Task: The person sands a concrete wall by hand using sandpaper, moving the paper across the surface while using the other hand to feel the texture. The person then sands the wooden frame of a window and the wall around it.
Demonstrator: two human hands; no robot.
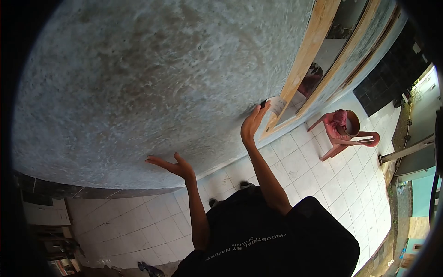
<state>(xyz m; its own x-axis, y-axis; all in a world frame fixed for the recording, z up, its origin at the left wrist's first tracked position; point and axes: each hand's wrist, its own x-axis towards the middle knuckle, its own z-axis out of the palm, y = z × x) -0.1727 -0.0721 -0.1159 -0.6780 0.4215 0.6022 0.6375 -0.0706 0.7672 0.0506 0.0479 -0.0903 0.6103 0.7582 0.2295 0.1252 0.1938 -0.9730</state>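
A mottled grey plastered wall (152,83) fills the upper part of the head view. My right hand (254,122) is raised at the wall beside the wooden window frame (300,60). Its fingers press on a curled piece of sandpaper (277,105), with a pale, printed back and a dark patch by the fingertips. The paper overlaps the lower corner of the frame in this view. Lower down and to the left, my left hand (174,167) is close to the wall with nothing in it, fingers stretched out and thumb apart.
On the white tiled floor (295,161) at the right stands a red plastic chair (337,138). A bucket (352,123) and a crumpled red cloth (340,119) are on it. A dark ledge (101,191) runs along the wall's lower left. Dark footwear (150,268) lies at the bottom.
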